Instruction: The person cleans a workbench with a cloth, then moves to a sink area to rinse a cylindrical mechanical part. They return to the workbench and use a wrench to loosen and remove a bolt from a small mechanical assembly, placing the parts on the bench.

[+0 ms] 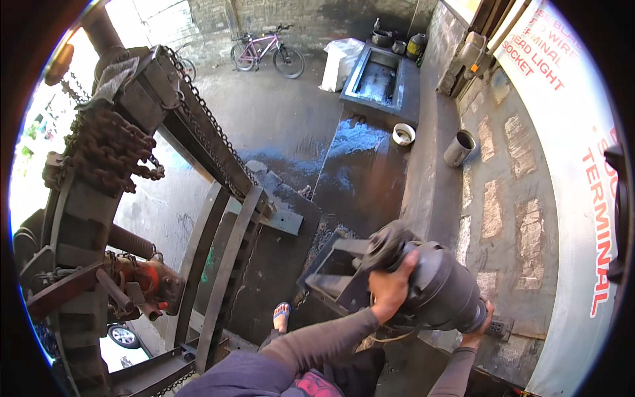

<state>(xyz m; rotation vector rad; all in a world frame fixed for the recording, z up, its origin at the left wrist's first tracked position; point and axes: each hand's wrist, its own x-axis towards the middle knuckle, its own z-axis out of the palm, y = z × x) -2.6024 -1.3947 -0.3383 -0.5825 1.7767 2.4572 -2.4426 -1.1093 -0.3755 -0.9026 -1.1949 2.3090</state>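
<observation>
A bulky, dark, drum-shaped unit (444, 284) is held in the near right part of the scene, in front of the person's body and beside the stone-set wall (491, 208). It is tilted, with its narrower end pointed right and toward the near side. An open metal frame (329, 283) is seen at its left end; whether the two are joined cannot be told.

The left hand (389, 288) is wrapped over the left part of the unit, with the thumb laid up along the casing. The right hand (484, 327) is cupped against the right end; its thumb is hidden, so how tightly it is closed cannot be told.

By its size and apparently hard casing, the unit is judged to be heavy and stiff, with little give under the fingers. The broad, rounded middle is likely to be slippery if greasy, and too wide to be encircled by one hand. A better hold is probably offered by the narrowed neck on the left and the smaller right end, so that the weight is shared by both hands. Support from beneath would be safer than pressure on the sides alone. The thin cord (395, 339) hanging under the unit is best left ungripped, since it could be strained or snagged.
</observation>
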